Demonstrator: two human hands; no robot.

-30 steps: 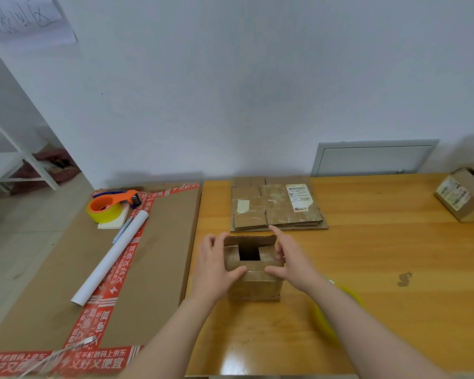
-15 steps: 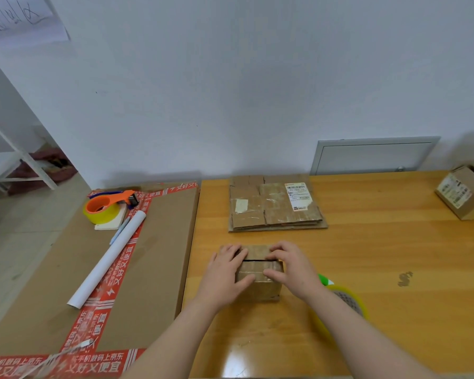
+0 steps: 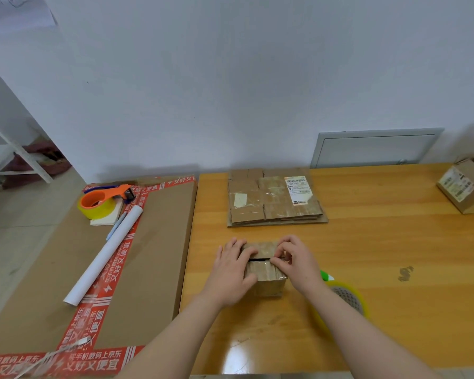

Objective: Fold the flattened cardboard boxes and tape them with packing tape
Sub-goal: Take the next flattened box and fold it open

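Cardboard fills the middle of your view: the box [image 3: 266, 273] stands upright on the table [image 3: 389, 242], toward the near edge and closer to the left edge than the right, its two top flaps folded down with a dark slit open between them. Your left hand [image 3: 231, 272] lies over the box's left end, fingers straight and flat across the flaps, thumb down on the near face. Your right hand [image 3: 297, 262] sits at the right end with fingers bent, thumb and fingertips meeting at the slit and pinching a flap's edge. The flat boxes [image 3: 274, 201] lie stacked against the far edge, directly beyond the box and well apart from it. A yellow tape roll [image 3: 349, 298] lies flat near the near edge, just right of the box, partly hidden by your right forearm. Another box [image 3: 465, 184] sits at the far right corner. Left of the table, a big carton [image 3: 153, 255] carries an orange dispenser [image 3: 104, 199] and a white tube [image 3: 104, 255].
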